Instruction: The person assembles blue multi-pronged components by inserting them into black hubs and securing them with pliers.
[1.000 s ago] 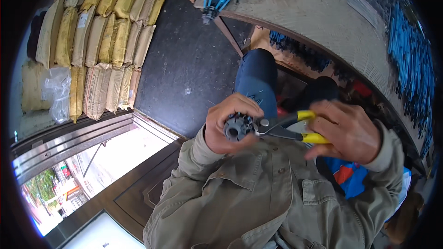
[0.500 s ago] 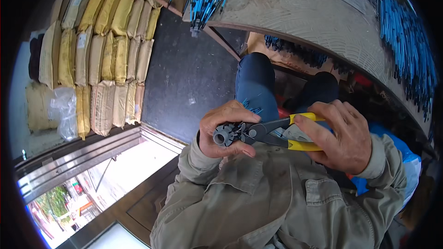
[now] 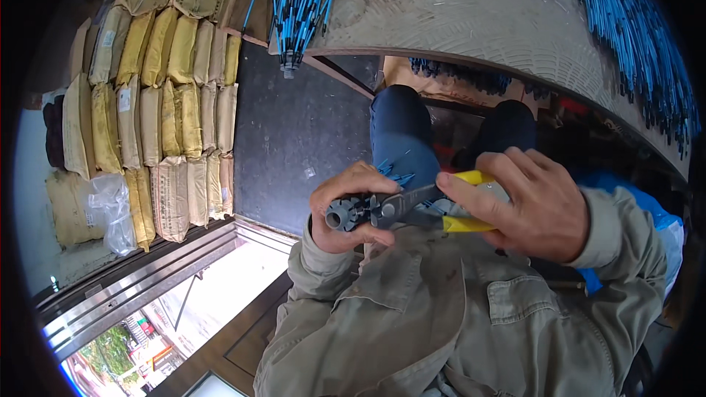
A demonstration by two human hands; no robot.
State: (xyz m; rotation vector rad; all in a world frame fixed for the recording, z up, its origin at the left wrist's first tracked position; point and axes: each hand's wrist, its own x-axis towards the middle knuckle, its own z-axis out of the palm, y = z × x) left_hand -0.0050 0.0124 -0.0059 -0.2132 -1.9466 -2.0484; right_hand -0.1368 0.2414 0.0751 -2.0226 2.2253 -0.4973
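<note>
My left hand (image 3: 332, 192) is wrapped round the grey notched hub of what looks like an umbrella frame (image 3: 344, 215). The hub's round hollow end faces up towards me. Thin blue ribs (image 3: 399, 173) stick out beyond my fingers, over my knee. With my right hand (image 3: 535, 206) I grip a pair of pliers (image 3: 408, 203) with dark jaws and yellow handles. The jaws lie against the hub between my left thumb and fingers. What sits between their tips is hidden, and the handles are slightly apart.
On the worktable (image 3: 441, 15) ahead, a bundle of blue ribs (image 3: 298, 7) overhangs the left edge; a large pile of blue ribs (image 3: 640, 51) lies right. Stacked sacks (image 3: 169, 125) stand left, near a clear plastic bag (image 3: 114, 213). Blue bag (image 3: 640, 209) at my right.
Both hands have shifted slightly left with the frame and pliers. The pliers are turned, their dark pivot now flatter to view. The surroundings have shifted as my head moved.
</note>
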